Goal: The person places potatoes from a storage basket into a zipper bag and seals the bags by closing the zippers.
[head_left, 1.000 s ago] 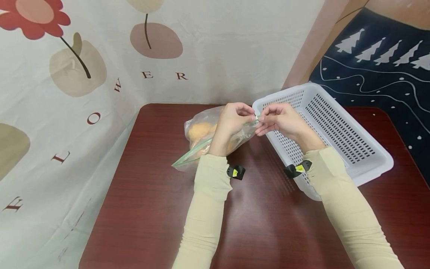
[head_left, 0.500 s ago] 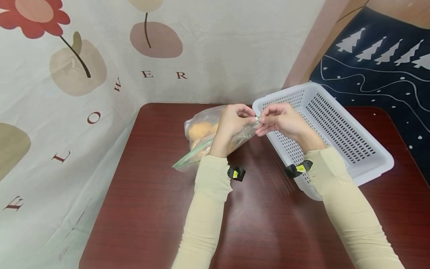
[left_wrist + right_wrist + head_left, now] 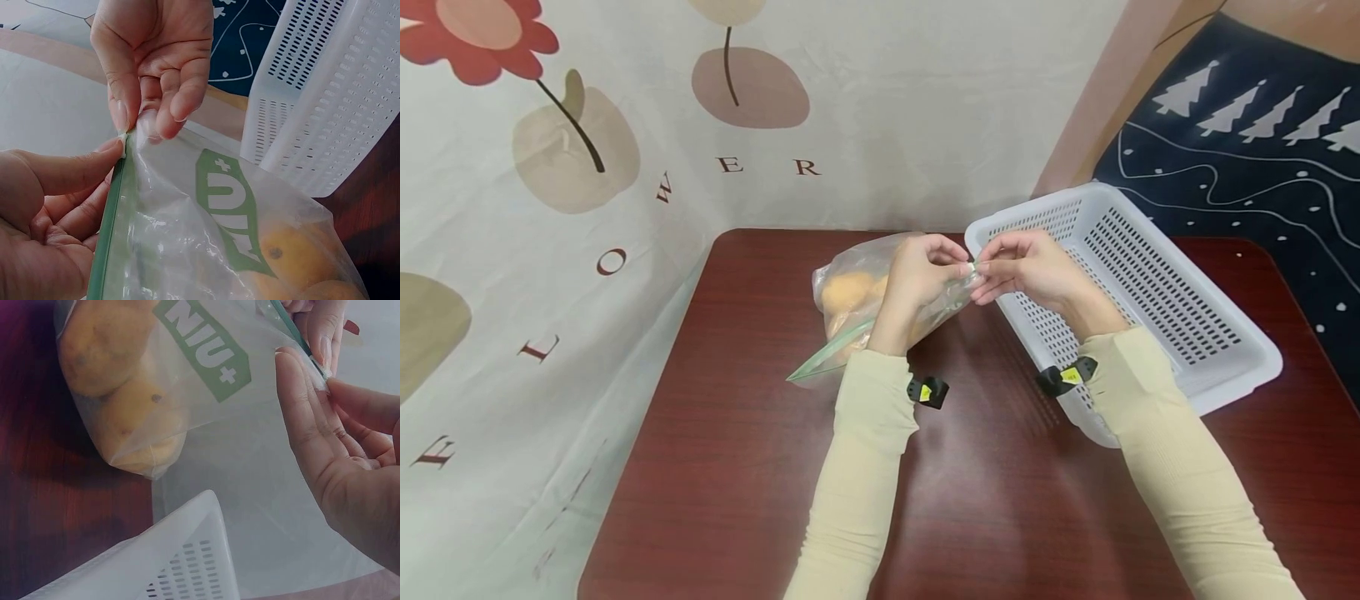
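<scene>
A clear zip bag (image 3: 936,312) with a green zip strip (image 3: 107,234) lies toward the back of the table. Inside are several round yellow-orange fruits (image 3: 134,419), seen through the plastic. My left hand (image 3: 917,271) pinches the strip close to its far end, thumb on top. Right beside it, my right hand (image 3: 1030,267) pinches the bag's corner between thumb and forefinger, its other fingers loosely bent. A small whitish piece (image 3: 124,144) shows at the strip where the fingertips meet. In the head view, my left hand and wrist cover part of the bag.
A white perforated plastic basket (image 3: 1213,367) stands at an angle on the right, just under my right forearm. The dark red wooden table (image 3: 737,467) reaches a pale printed cloth (image 3: 910,108) behind it. A navy tree-print cloth (image 3: 1240,183) hangs back right.
The near left end of the zip strip has dropped slightly toward the table. Both hands keep their pinch in nearly the same place.
</scene>
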The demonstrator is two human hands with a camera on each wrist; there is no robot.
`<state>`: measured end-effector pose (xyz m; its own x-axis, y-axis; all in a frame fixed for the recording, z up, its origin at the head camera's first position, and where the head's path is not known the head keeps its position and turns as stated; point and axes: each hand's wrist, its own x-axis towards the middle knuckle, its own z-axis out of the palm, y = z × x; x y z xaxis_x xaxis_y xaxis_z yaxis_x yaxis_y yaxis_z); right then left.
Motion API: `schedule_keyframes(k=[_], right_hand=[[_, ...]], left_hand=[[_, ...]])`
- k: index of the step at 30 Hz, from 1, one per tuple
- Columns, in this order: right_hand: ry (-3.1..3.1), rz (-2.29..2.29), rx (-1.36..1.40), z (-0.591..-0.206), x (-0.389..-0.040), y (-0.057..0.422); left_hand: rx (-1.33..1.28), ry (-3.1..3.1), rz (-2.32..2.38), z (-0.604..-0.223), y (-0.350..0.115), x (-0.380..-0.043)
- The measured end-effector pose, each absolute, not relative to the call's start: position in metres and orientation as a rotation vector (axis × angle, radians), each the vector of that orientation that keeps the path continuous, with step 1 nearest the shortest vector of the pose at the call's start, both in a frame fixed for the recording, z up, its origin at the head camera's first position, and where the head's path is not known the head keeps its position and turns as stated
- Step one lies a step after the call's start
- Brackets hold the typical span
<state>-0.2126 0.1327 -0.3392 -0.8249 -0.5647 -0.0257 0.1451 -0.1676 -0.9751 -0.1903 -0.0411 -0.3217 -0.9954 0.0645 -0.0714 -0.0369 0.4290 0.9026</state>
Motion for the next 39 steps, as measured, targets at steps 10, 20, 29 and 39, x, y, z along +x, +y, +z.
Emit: schedule_keyframes(k=[10, 20, 29, 39], right_hand=[[1.642, -2.067, -0.488, -0.338, -0.214, 0.135], [1.684, -2.078, -0.444, -0.338, -0.216, 0.137], [1.742, -2.056, -0.41, -0.336, -0.215, 0.138], [1.807, -2.075, -0.366, -0.33, -0.215, 0.135]], left_hand=[[0.004, 2.582, 1.657, -0.325, -0.045, -0.188], [-0.018, 2.618, 1.587, -0.324, -0.055, -0.185], [-0.044, 2.616, 1.543, -0.324, -0.065, -0.18], [-0.022, 2.621, 1.548, -0.317, -0.086, -0.174]])
